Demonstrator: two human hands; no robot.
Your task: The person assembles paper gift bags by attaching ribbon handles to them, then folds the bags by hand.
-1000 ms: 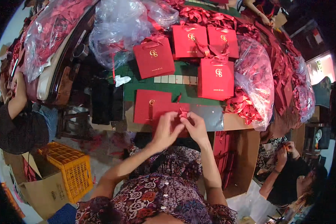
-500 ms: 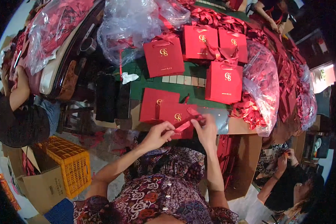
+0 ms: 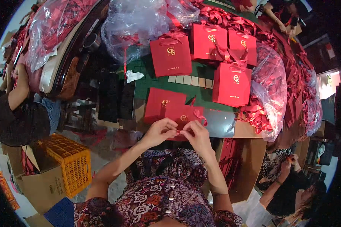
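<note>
A red paper gift bag (image 3: 174, 112) with a gold emblem lies flat at the table's near edge, overlapping a second red bag (image 3: 155, 99). Over its lower part my left hand (image 3: 161, 131) and my right hand (image 3: 197, 137) come together, thumbs and fingertips pinched on the bag's red ribbon (image 3: 179, 132). A loop of that ribbon (image 3: 201, 116) curls beside the bag's right side. My fingers cover most of the gripped part, so I cannot tell how it is folded or knotted.
Stacked red bags (image 3: 233, 84) and a tilted bag stack (image 3: 172, 56) stand farther back. Clear plastic (image 3: 134, 22) and heaped red ribbons (image 3: 231, 19) lie behind. A cardboard box (image 3: 248, 162) sits below right, a yellow crate (image 3: 74, 162) at left. Co-workers sit on both sides.
My right hand has moved left and down, bringing its fingertips close against my left hand's. The stretched ribbon between them has shortened to a small bit. The view has shifted slightly.
</note>
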